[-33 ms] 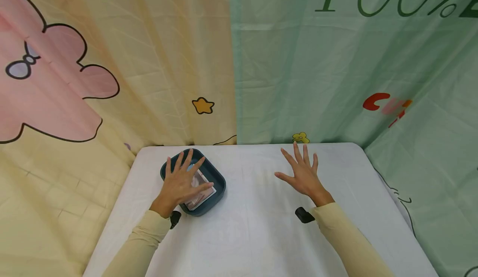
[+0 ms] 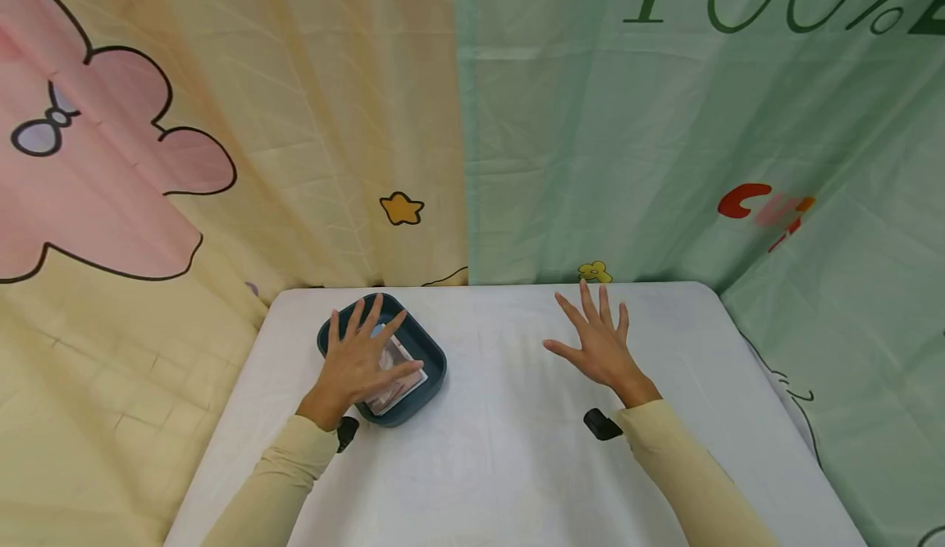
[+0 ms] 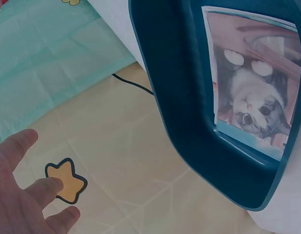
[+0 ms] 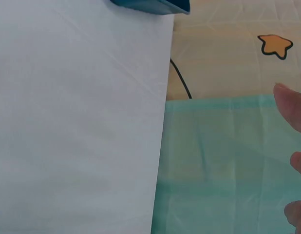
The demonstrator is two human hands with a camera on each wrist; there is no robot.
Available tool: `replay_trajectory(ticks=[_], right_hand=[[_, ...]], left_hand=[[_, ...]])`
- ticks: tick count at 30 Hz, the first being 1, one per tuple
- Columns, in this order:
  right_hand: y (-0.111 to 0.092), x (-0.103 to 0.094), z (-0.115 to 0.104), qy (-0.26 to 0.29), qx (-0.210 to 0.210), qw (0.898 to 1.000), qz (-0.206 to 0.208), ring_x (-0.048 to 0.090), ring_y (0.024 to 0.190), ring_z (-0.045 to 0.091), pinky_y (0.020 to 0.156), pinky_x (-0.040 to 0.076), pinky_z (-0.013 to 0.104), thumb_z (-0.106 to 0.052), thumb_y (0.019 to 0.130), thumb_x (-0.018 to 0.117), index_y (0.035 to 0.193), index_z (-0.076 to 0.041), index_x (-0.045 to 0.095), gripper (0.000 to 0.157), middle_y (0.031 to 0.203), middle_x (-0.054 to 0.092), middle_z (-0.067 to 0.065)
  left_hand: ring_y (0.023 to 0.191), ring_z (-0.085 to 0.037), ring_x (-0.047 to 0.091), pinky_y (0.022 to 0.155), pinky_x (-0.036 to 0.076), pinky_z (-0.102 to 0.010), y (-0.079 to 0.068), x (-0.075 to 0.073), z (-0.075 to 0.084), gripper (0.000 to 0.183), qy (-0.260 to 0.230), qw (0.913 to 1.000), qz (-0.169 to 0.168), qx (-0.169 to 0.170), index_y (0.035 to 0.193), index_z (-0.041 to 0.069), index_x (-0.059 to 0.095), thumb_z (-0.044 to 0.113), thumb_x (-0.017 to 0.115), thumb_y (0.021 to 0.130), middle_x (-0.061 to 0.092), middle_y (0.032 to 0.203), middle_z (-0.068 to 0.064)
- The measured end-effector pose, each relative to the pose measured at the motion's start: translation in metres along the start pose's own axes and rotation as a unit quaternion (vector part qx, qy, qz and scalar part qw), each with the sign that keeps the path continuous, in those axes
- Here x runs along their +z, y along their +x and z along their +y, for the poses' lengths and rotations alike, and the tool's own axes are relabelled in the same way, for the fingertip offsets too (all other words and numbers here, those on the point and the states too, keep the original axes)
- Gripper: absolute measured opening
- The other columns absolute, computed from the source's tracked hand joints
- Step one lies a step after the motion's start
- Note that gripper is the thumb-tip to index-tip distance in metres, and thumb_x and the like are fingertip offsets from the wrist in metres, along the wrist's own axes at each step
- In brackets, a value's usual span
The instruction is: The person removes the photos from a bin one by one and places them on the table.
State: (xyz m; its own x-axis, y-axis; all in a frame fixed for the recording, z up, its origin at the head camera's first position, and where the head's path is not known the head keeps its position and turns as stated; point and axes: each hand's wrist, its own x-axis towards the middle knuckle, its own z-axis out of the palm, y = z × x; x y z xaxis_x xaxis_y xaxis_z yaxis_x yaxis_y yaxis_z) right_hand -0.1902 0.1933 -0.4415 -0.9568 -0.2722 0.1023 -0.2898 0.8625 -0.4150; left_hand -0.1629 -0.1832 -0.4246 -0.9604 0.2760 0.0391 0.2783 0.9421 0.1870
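Head view: left hand point(image 2: 359, 364) over tray point(image 2: 435, 364), right hand point(image 2: 601, 348) mid-table point(image 2: 509, 465), fingers spread, empty.

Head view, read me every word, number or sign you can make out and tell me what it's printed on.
"100%" in large dark green figures, cut off at the frame's top and right edges, on the pale green fabric backdrop.
Red and orange lettering on that backdrop: too blurred to read.
Cat photo card in the dark blue plastic tray: no text visible.
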Motion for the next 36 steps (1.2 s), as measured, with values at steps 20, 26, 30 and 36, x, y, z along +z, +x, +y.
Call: replay_trajectory(ticks=[20, 26, 30, 36], right_hand=[[0.0045, -0.0021, -0.0033, 0.004, 0.007, 1.0, 0.014, -0.021, 0.143, 0.038, 0.106, -0.016, 0.065, -0.057, 0.087, 0.062, 0.153, -0.018, 0.028, 0.084, 0.16, -0.003, 0.019], [0.006, -0.0021, -0.0035, -0.006, 0.019, 1.0, 0.012, -0.022, 0.143, 0.037, 0.105, -0.017, 0.065, -0.062, 0.084, 0.061, 0.154, -0.018, 0.027, 0.089, 0.16, -0.003, 0.019], [0.0064, -0.0013, -0.0034, -0.008, 0.025, 1.0, 0.013, -0.02, 0.143, 0.039, 0.105, -0.016, 0.066, -0.062, 0.083, 0.062, 0.154, -0.017, 0.027, 0.091, 0.16, -0.003, 0.019], [0.0062, 0.0002, -0.0024, -0.003, 0.03, 0.999, 0.012, -0.021, 0.143, 0.039, 0.105, -0.018, 0.065, -0.062, 0.083, 0.062, 0.154, -0.018, 0.025, 0.092, 0.16, -0.006, 0.017]], left_hand=[[0.146, -0.04, 0.004, 0.109, -0.009, -0.066, -0.003, 0.0036, -0.0062, 0.088, -0.007, 0.9998, 0.016, -0.007, 0.152, 0.022, 0.033, 0.069, 0.057, 0.081, 0.008, 0.161, -0.014], [0.145, -0.04, 0.006, 0.108, -0.007, -0.067, -0.002, 0.0033, -0.0065, 0.091, 0.003, 0.9997, 0.022, -0.006, 0.152, 0.022, 0.032, 0.072, 0.055, 0.08, 0.008, 0.161, -0.014], [0.145, -0.04, 0.006, 0.108, -0.006, -0.068, -0.0029, 0.0024, -0.0059, 0.091, 0.002, 0.9997, 0.026, -0.002, 0.152, 0.021, 0.032, 0.072, 0.055, 0.08, 0.011, 0.161, -0.015], [0.145, -0.041, 0.007, 0.108, -0.005, -0.069, -0.0052, 0.0021, -0.0056, 0.09, -0.004, 0.9995, 0.031, -0.004, 0.152, 0.02, 0.033, 0.069, 0.058, 0.08, 0.012, 0.16, -0.016]])
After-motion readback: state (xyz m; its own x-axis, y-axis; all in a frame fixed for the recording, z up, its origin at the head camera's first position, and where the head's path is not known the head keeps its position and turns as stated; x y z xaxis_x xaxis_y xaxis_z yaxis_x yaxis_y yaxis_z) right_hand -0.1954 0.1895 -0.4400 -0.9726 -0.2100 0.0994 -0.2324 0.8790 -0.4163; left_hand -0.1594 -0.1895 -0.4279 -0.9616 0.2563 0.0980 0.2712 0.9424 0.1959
